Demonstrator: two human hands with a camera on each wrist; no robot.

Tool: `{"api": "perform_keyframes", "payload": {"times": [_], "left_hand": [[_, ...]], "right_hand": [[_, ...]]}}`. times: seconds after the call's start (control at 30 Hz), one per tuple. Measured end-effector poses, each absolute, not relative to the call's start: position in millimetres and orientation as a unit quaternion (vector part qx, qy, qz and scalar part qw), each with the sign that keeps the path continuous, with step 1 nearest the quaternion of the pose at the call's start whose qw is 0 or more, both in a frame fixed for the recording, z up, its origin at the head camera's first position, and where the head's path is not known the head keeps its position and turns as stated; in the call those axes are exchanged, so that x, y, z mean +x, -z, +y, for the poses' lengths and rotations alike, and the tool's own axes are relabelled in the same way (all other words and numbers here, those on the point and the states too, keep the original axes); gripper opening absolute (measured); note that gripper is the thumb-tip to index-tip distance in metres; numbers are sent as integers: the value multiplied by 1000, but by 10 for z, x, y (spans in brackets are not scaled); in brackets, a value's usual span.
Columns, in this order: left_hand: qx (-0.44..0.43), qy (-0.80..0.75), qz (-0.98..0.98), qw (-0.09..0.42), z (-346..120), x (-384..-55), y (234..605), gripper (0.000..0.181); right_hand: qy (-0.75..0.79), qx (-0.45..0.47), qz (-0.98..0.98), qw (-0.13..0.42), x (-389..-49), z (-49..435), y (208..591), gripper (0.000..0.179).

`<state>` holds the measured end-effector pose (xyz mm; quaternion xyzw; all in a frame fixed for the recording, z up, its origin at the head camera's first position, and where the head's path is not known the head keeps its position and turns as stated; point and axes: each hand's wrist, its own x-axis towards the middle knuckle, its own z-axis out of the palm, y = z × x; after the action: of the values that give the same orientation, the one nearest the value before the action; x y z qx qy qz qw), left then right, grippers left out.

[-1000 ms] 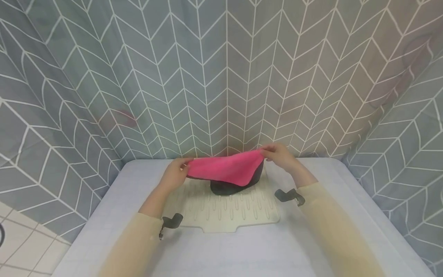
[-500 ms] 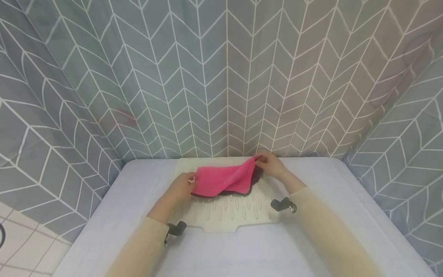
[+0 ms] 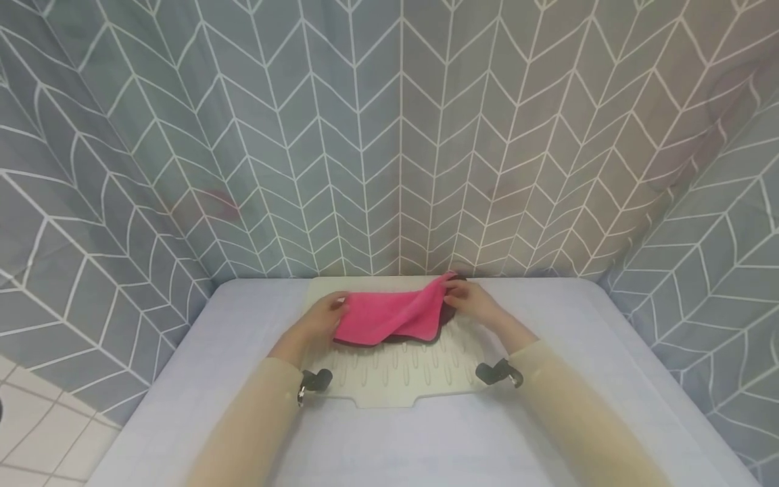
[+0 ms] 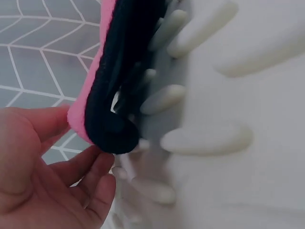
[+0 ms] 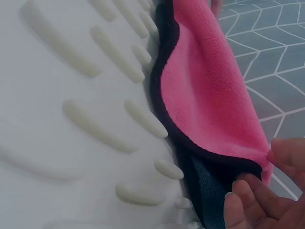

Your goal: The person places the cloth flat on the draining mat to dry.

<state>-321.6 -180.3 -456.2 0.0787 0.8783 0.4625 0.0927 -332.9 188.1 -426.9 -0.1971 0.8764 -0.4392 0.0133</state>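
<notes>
Grey curtain (image 3: 402,135), pink cloth (image 3: 386,316) on ridged board (image 3: 389,389), both hands (image 3: 320,318) (image 3: 473,304) pinching it

Grey chevron curtains (image 3: 389,135) hang behind a pale table (image 3: 389,446), near white tiles (image 3: 36,429).

Soft Pile Is Contrasting With Moulded Plastic

At six o'clock in the head view, a pink plush towel (image 3: 380,314) is showing a short, matt pile; its dark trim (image 5: 158,86) is looking fuzzy and cloth-like too. Farther out at six, a cream ridged board (image 3: 386,392) is appearing to be plastic, its rounded ridges (image 4: 207,139) looking smooth with a dull sheen. At twelve, a chevron curtain (image 3: 420,101) is hanging in matt, lightly rippled fabric. The left sleeve (image 3: 252,416), at seven, and right sleeve (image 3: 572,402), at four, are reading as soft, matt cloth. Floor tiles (image 3: 30,423) at eight are looking smooth.
</notes>
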Motion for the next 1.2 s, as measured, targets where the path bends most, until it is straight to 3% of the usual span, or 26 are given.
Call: {"api": "perform_keyframes", "payload": {"times": [0.3,0.5,0.73,1.03,1.2], "left_hand": [[90,-485,865,90,-1718,-3279,4570,52],[75,-513,850,88,-1678,-3242,4512,51],[78,-494,866,29,-1757,-3200,4446,52],[73,-370,926,-27,-1913,-2918,4069,48],[74,-289,954,-21,-1868,-2756,4077,48]], "right_hand": [[447,-188,873,52,-3225,1769,4241,34],[432,-164,887,-5,-3319,1821,4316,29],[503,-152,849,-52,-3332,1849,4273,30],[513,-155,844,12,-3234,1982,4215,32],[475,-162,863,61,-3153,2018,4228,31]]}}
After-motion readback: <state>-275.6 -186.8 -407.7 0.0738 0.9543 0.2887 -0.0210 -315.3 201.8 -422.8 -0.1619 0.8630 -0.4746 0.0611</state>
